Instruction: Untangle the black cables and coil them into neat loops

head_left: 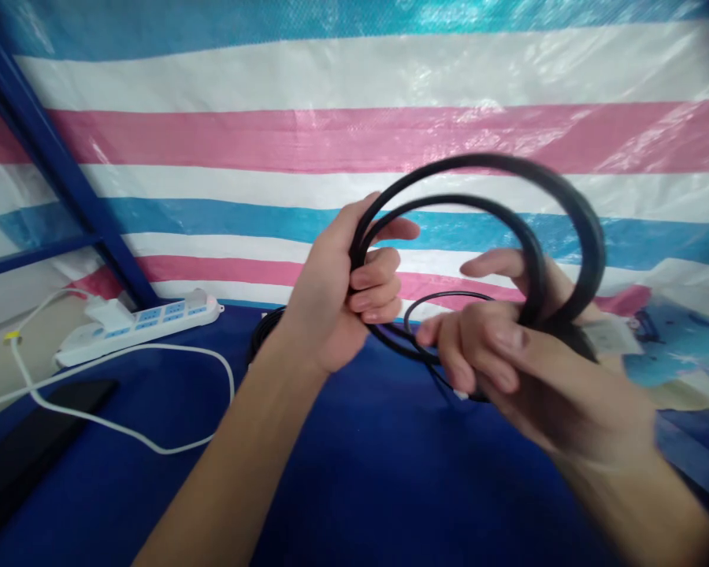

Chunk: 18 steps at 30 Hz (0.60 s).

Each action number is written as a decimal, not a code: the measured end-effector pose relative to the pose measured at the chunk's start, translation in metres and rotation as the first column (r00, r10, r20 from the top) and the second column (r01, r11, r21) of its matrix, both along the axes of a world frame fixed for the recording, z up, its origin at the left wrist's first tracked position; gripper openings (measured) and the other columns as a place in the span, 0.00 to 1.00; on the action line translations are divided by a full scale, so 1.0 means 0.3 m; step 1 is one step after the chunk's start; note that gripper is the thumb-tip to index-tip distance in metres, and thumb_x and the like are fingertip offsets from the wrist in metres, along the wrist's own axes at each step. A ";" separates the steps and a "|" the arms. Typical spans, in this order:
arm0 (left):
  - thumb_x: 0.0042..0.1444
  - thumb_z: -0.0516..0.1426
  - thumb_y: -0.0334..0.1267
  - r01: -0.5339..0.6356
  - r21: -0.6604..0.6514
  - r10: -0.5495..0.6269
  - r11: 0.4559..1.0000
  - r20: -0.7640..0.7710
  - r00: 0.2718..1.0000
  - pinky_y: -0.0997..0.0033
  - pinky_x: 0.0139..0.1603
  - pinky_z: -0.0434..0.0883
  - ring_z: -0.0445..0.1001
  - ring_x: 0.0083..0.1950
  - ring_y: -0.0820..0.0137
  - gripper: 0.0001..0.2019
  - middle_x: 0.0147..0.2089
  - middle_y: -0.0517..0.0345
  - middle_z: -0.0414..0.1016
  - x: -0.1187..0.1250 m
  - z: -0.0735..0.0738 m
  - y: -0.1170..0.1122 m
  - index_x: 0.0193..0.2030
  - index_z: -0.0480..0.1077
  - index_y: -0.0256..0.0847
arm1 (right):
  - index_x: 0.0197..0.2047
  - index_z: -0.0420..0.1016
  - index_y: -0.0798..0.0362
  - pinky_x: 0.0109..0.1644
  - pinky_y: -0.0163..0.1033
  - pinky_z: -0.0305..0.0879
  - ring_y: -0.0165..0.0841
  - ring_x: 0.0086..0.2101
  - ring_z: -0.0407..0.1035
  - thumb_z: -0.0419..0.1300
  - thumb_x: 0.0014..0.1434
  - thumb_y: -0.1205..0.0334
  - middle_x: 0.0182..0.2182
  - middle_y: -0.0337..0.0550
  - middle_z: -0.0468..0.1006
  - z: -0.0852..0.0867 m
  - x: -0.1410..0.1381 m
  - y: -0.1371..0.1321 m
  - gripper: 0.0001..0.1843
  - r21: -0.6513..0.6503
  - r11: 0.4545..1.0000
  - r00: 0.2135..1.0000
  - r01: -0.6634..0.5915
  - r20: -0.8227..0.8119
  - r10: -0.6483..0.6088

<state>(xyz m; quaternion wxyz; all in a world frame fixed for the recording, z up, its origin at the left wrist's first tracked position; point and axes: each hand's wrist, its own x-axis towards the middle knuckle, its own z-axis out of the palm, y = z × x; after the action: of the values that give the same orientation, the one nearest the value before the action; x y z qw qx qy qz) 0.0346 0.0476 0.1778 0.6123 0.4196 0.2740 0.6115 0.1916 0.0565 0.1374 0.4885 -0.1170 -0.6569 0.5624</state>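
Note:
A thick black cable (pixel 496 163) is bent into loops in the air above the blue table. My left hand (pixel 346 287) grips the left side of the loops, its fingers curled round the strands. On the right side, my right hand (pixel 532 354) closes round the same cable, slightly blurred. One finger behind the loops points left and stands off the cable. Below the hands, a thinner black cord (pixel 443 295) curves near the table, and a small white piece shows under my right hand. The cable's ends are hidden by my right hand.
At the left lies a white power strip (pixel 177 316) with a plug and white cord (pixel 165 451). A flat black object (pixel 53 417) lies below it. Coiled black cable (pixel 263 335) sits behind my left wrist. Blue packaging (pixel 679 339) is at right; a striped sheet (pixel 272 134) hangs behind.

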 end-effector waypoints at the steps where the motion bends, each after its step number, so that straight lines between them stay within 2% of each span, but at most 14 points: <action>1: 0.62 0.47 0.48 0.015 0.047 -0.008 0.999 -0.148 0.989 0.78 0.14 0.42 0.40 0.13 0.82 0.20 0.13 0.69 0.40 -0.012 0.005 -0.012 0.26 0.67 0.38 | 0.47 0.70 0.44 0.32 0.37 0.68 0.25 0.17 0.61 0.62 0.57 0.61 0.13 0.28 0.60 0.015 0.019 0.006 0.14 0.001 1.000 0.994 -0.027 0.105 0.027; 2: 0.61 0.48 0.48 0.033 0.096 -0.002 0.995 -0.307 0.952 0.78 0.14 0.42 0.41 0.14 0.82 0.20 0.13 0.68 0.42 -0.020 0.008 -0.025 0.25 0.67 0.38 | 0.47 0.70 0.44 0.28 0.36 0.66 0.24 0.15 0.58 0.63 0.56 0.61 0.13 0.28 0.61 0.029 0.037 0.013 0.15 -0.001 0.999 0.976 -0.044 0.213 0.043; 4: 0.60 0.50 0.48 0.072 0.186 0.047 0.980 -0.567 0.823 0.79 0.17 0.45 0.45 0.16 0.83 0.20 0.15 0.66 0.48 -0.020 0.005 -0.046 0.23 0.65 0.37 | 0.45 0.72 0.46 0.20 0.30 0.59 0.21 0.14 0.54 0.63 0.55 0.59 0.16 0.31 0.66 0.049 0.064 0.026 0.14 -0.016 0.997 0.919 -0.075 0.386 0.075; 6: 0.60 0.50 0.47 0.102 0.221 0.076 0.970 -0.674 0.735 0.80 0.19 0.49 0.50 0.20 0.83 0.20 0.19 0.63 0.54 0.001 -0.008 -0.054 0.22 0.62 0.36 | 0.39 0.73 0.48 0.16 0.26 0.51 0.19 0.14 0.52 0.64 0.54 0.59 0.18 0.32 0.67 0.056 0.076 0.037 0.09 -0.055 0.995 0.888 -0.082 0.449 0.098; 7: 0.60 0.50 0.47 0.102 0.213 0.072 0.972 -0.679 0.731 0.81 0.19 0.49 0.51 0.21 0.83 0.20 0.20 0.62 0.56 0.015 -0.016 -0.052 0.22 0.62 0.36 | 0.36 0.72 0.49 0.15 0.25 0.48 0.18 0.14 0.51 0.64 0.54 0.59 0.17 0.32 0.66 0.057 0.078 0.040 0.07 -0.074 0.995 0.888 -0.074 0.449 0.099; 10: 0.59 0.52 0.48 0.119 0.097 -0.037 0.988 -0.602 0.798 0.81 0.17 0.44 0.47 0.18 0.85 0.19 0.19 0.64 0.52 0.048 -0.034 -0.031 0.22 0.64 0.37 | 0.34 0.72 0.50 0.14 0.24 0.47 0.19 0.13 0.51 0.65 0.53 0.59 0.14 0.29 0.61 0.052 0.071 0.044 0.07 -0.058 0.998 0.905 0.019 0.426 0.008; 12: 0.58 0.53 0.49 0.132 0.040 -0.093 0.990 -0.513 0.853 0.81 0.16 0.41 0.43 0.17 0.86 0.21 0.18 0.67 0.47 0.050 -0.035 -0.015 0.20 0.58 0.38 | 0.35 0.72 0.50 0.16 0.25 0.53 0.21 0.15 0.57 0.66 0.51 0.58 0.16 0.31 0.65 0.049 0.059 0.044 0.09 0.064 0.983 0.897 0.174 0.402 -0.185; 14: 0.58 0.53 0.50 0.107 0.017 -0.092 0.994 -0.384 0.919 0.81 0.15 0.40 0.39 0.16 0.86 0.23 0.16 0.69 0.41 0.041 -0.030 -0.003 0.19 0.49 0.40 | 0.34 0.72 0.51 0.21 0.26 0.58 0.23 0.20 0.63 0.67 0.50 0.57 0.19 0.33 0.68 0.044 0.046 0.047 0.11 0.200 0.911 0.859 0.362 0.309 -0.409; 15: 0.58 0.53 0.49 0.084 0.009 -0.077 0.996 -0.315 0.946 0.81 0.14 0.40 0.38 0.15 0.86 0.24 0.16 0.70 0.39 0.035 -0.026 0.001 0.19 0.46 0.42 | 0.33 0.72 0.52 0.23 0.27 0.59 0.23 0.21 0.64 0.67 0.50 0.58 0.20 0.34 0.69 0.042 0.040 0.050 0.10 0.226 0.876 0.841 0.426 0.256 -0.476; 16: 0.59 0.52 0.49 0.056 0.001 -0.054 0.998 -0.251 0.966 0.80 0.14 0.40 0.37 0.14 0.86 0.24 0.15 0.71 0.37 0.029 -0.021 0.003 0.19 0.45 0.42 | 0.33 0.72 0.52 0.25 0.28 0.60 0.24 0.22 0.65 0.66 0.51 0.58 0.20 0.34 0.70 0.039 0.034 0.054 0.09 0.215 0.864 0.841 0.455 0.215 -0.497; 18: 0.61 0.50 0.47 0.004 -0.024 -0.008 1.000 -0.159 0.987 0.80 0.13 0.40 0.37 0.13 0.85 0.24 0.14 0.71 0.35 0.021 -0.013 0.006 0.19 0.44 0.43 | 0.33 0.71 0.53 0.27 0.31 0.62 0.25 0.21 0.65 0.65 0.54 0.59 0.20 0.35 0.69 0.033 0.029 0.066 0.08 0.123 0.907 0.893 0.403 0.164 -0.419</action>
<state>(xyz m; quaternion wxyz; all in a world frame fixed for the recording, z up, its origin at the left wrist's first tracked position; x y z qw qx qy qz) 0.0408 0.0495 0.1738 0.5952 0.4605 0.3281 0.5710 0.2003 0.0761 0.1472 0.5371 -0.2842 -0.6836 0.4043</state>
